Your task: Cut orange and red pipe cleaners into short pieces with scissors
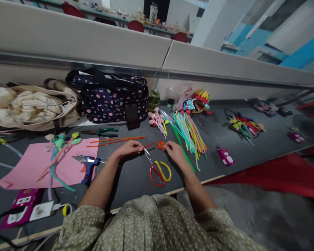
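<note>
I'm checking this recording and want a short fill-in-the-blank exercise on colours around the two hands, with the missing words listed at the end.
1. The left hand pinches a thin ____ strip.
2. The fingertips of the right hand are at a small ____ bunch.
3. The scissors have one red handle loop and one ____ one.
4. The blue glue gun lies partly on a ____ sheet.

Missing words: red; orange; yellow; pink.

Beyond a pale partition (94,43) stand red chairs (136,26) — and a white pillar (217,24).
</note>
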Tool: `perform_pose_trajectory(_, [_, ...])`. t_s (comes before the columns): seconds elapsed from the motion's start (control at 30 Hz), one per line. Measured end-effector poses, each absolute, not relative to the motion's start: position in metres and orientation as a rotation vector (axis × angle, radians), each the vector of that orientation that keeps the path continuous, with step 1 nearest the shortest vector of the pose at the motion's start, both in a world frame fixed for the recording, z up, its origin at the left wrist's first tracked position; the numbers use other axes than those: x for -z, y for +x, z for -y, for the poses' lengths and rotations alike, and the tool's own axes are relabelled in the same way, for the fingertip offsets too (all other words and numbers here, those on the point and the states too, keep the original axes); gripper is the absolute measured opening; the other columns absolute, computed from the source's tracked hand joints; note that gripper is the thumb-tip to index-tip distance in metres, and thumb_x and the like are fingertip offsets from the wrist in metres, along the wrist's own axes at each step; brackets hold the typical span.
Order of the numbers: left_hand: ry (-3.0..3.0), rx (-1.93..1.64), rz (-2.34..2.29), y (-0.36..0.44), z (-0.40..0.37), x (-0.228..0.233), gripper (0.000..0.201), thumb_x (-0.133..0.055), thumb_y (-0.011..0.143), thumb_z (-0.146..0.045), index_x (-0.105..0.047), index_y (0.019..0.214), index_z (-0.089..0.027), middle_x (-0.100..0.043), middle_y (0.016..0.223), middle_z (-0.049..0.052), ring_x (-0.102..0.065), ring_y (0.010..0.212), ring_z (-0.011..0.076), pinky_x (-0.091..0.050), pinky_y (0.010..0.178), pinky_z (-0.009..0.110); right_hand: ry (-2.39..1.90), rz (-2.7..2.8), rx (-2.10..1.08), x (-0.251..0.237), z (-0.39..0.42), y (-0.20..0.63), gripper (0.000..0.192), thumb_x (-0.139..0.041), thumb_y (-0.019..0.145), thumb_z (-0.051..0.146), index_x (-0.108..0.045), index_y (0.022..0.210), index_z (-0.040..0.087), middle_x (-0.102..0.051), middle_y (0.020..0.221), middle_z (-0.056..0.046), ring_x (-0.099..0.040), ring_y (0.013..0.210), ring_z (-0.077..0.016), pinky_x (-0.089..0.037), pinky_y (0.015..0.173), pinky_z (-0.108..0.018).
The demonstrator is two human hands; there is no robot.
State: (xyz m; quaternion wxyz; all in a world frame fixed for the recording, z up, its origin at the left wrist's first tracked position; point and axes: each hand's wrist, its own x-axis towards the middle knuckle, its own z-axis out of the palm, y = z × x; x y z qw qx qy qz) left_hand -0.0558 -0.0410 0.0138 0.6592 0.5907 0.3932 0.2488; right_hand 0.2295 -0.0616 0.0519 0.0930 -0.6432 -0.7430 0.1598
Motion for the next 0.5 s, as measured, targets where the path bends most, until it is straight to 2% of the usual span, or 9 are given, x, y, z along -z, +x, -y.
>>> perform_pose_trajectory(0.2, [1.325,-0.580,-0.903,-0.055,0.041,-0.010,0.043,-0.076,0.071,-0.052,-0.068,0.080,-0.011,-0.066,0.071,0.007,-0.055,0.062,0.0121,-0.038,0.059,0.023,-1.635,2.488,-0.755,-0.047,0.123,0.220,0.015,-0.057,0.092,0.032,-0.065,0.095,0.020,-0.065,0.091,-0.003,-0.061,0.086,-0.0169,-0.042,0.075,-0.024])
perform_pose_trajectory(0.37, [1.295,-0.615,-0.936,-0.053,0.041,-0.009,0.044,-0.075,0.071,-0.053,-0.067,0.080,-0.011,-0.065,0.070,0.007,-0.055,0.062,0.0125,-0.038,0.058,0.023,-1.720,2.609,-0.573,-0.041,0.154,0.210,0.041,-0.067,0.086,0.032,-0.055,0.124,0.020,-0.061,0.108,-0.009,-0.059,0.103,-0.0255,-0.046,0.083,-0.031])
perform_pose_trajectory(0.5, [1.284,-0.625,-0.933,-0.053,0.041,-0.009,0.043,-0.074,0.072,-0.052,-0.066,0.079,-0.010,-0.065,0.072,0.007,-0.055,0.063,0.0121,-0.037,0.059,0.023,-1.749,2.593,-0.593,-0.036,0.158,0.205,0.053,-0.063,0.088,0.024,-0.046,0.137,0.018,-0.059,0.113,-0.012,-0.060,0.104,-0.0258,-0.048,0.085,-0.033])
